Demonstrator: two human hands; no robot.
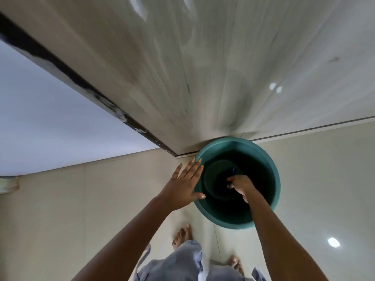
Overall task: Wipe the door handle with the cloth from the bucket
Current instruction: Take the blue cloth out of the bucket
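A teal bucket [269,159] stands on the floor against the foot of a pale grey door [203,67]. My left hand [183,185] lies flat on the bucket's left rim, fingers spread. My right hand [240,186] reaches down inside the bucket with its fingers closed on a dark blue cloth [233,170], only a small part of which shows above the fingers. The bucket's inside is dark. No door handle is in view.
The floor is glossy beige tile [81,209]. A dark door frame edge [81,84] and a white wall [40,118] lie to the left. My bare feet [182,236] and grey trousers are just below the bucket.
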